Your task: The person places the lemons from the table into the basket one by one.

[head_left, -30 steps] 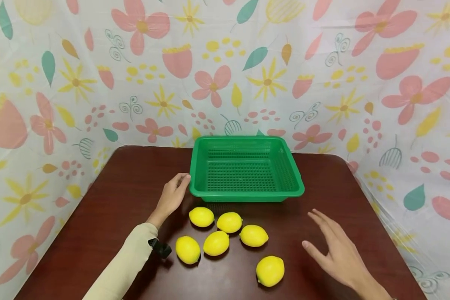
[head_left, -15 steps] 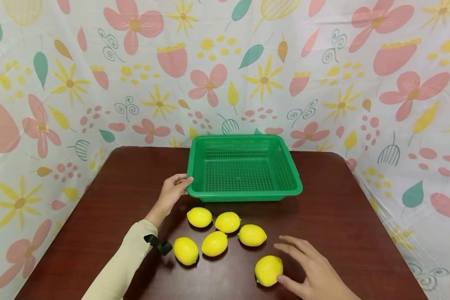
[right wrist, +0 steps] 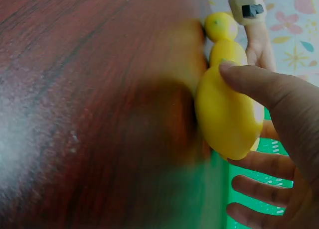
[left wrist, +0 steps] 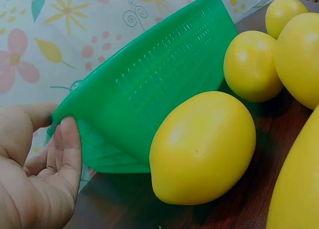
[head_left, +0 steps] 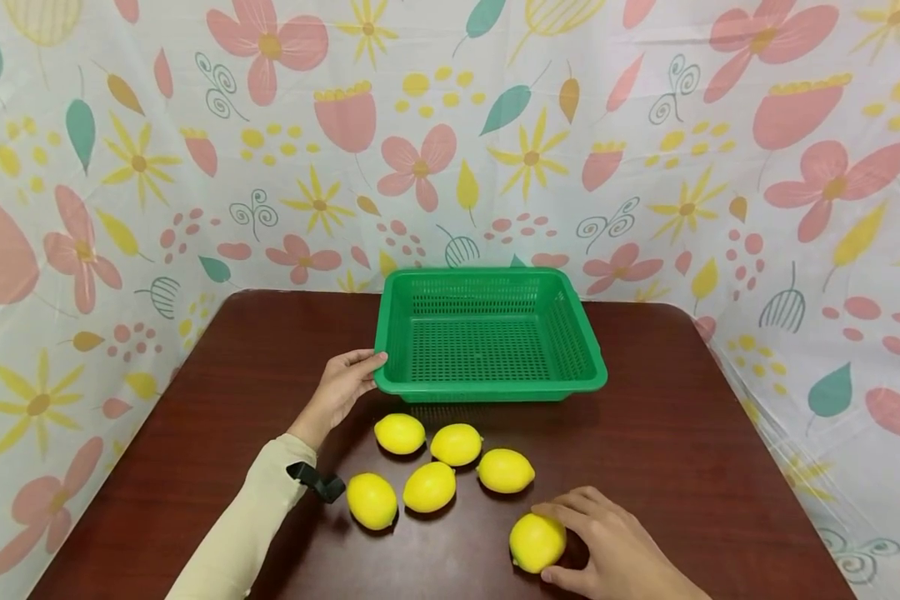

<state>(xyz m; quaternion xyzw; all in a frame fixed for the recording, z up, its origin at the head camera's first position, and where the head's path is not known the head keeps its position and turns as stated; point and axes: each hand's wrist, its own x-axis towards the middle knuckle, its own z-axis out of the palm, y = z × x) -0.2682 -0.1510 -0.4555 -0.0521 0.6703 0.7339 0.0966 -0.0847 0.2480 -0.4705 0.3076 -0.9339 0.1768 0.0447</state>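
My left hand [head_left: 342, 385] pinches the left rim of a green plastic basket [head_left: 487, 388]. In the left wrist view, thumb and fingers [left wrist: 70, 144] meet on either side of that rim. At the front right, my right hand [head_left: 611, 546] holds a yellow lemon [head_left: 534, 543] on the table. The right wrist view shows the thumb [right wrist: 249, 79] on one side of this lemon [right wrist: 227, 114] and a fingertip at its other end. The other fingers are spread behind it. Several more lemons [head_left: 430, 487] lie loosely grouped in front of the basket, whose inside holds nothing.
The dark reddish-brown wooden table [head_left: 255, 367] has rounded back corners. A white curtain [head_left: 487, 125] with flower and leaf prints hangs behind it and at both sides. A black strap [head_left: 315, 482] is on the left sleeve.
My right hand has moved left and down to the nearest lemon, and its fingers have closed on it. My left hand has taken hold of the basket's rim, thumb now over it.
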